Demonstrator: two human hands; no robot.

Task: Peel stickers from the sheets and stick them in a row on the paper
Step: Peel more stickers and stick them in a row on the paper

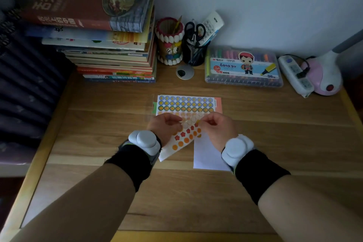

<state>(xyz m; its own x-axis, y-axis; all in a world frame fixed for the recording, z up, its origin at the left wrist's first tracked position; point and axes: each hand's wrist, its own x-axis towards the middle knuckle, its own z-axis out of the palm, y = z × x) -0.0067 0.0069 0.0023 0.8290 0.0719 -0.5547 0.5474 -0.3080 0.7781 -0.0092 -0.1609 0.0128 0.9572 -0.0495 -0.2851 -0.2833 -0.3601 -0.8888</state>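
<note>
Book stack (110,41) seen far left of the fingers on the wooden desk (98,124). Left hand (164,124) fingers pinched on the lifted sticker sheet (182,139). Second sticker sheet (186,104) laid flat just beyond the fingers. Right hand (218,126) fingers pinched at the held sheet's top edge. White paper (208,155) lies under the right wrist. Marker box (243,67) set farther back right.

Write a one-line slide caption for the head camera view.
Both hands, left hand and right hand, lift a sticker sheet over white paper on a wooden desk.
</note>
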